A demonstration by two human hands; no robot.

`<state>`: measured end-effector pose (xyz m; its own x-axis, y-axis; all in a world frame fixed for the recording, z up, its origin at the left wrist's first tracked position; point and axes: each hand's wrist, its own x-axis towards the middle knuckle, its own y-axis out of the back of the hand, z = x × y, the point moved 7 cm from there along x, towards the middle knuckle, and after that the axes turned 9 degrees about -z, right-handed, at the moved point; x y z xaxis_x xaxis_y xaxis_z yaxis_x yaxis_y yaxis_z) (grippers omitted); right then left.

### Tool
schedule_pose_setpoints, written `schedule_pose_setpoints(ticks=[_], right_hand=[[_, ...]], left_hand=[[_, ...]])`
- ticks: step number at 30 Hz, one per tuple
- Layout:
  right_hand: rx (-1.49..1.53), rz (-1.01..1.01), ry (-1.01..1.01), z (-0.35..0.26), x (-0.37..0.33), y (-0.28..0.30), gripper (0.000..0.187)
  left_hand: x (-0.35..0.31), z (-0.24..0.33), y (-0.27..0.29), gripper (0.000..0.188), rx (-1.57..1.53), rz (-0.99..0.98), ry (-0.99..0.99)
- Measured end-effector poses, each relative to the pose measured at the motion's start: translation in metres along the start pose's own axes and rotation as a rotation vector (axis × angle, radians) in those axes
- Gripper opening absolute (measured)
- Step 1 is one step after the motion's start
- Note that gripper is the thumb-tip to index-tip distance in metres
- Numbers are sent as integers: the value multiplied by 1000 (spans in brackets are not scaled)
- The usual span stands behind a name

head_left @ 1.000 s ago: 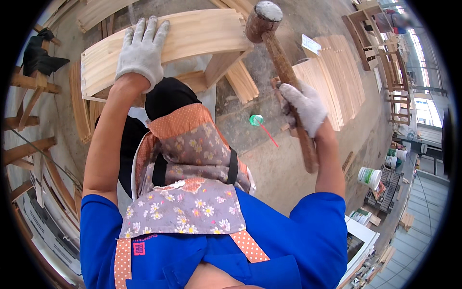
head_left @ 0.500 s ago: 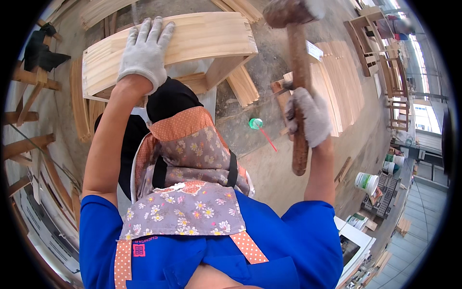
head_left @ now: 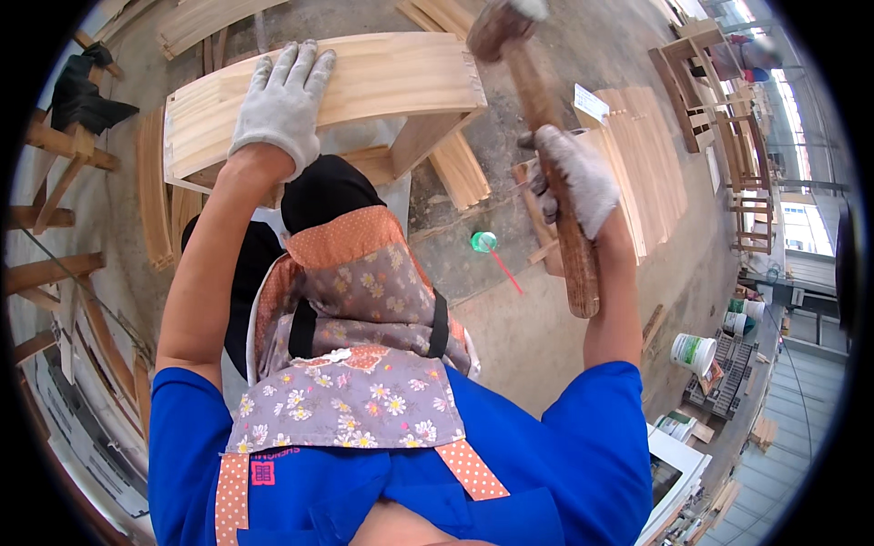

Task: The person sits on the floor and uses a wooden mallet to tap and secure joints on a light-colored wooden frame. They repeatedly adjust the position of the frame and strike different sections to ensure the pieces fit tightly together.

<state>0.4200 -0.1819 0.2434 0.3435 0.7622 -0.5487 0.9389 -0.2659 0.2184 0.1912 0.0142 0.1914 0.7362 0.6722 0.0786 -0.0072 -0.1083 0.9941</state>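
If the brown wooden mallet (head_left: 531,89) clenched by the white-gloved right hand (head_left: 583,182) is misaimed, the pale wooden box (head_left: 391,76) under the flat, spread-fingered, white-gloved left hand (head_left: 279,111) could be dented.

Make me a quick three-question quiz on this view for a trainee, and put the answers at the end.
1. Which hand grips the mallet?
2. True or false: the left hand rests on the pale wooden frame.
3. What colour is the thin stick at the small green container? A) blue B) red C) yellow

Key: 1. The right hand. 2. True. 3. B.
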Motion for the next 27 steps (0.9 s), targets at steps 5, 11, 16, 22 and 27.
schedule_pose_setpoints(ticks=[5, 11, 16, 22, 27], right_hand=[[-3, 36, 70, 21, 2, -6, 33], [26, 43, 154, -13, 5, -4, 36], [-15, 48, 72, 30, 23, -10, 36], [22, 79, 226, -15, 5, -4, 47], [-30, 55, 38, 0, 24, -7, 46]], left_hand=[[-1, 6, 4, 81, -5, -3, -4], [-1, 2, 2, 76, 12, 3, -15], [-2, 12, 7, 82, -9, -5, -23], [-5, 4, 2, 73, 2, -6, -18], [-4, 9, 3, 78, -35, 8, -36]])
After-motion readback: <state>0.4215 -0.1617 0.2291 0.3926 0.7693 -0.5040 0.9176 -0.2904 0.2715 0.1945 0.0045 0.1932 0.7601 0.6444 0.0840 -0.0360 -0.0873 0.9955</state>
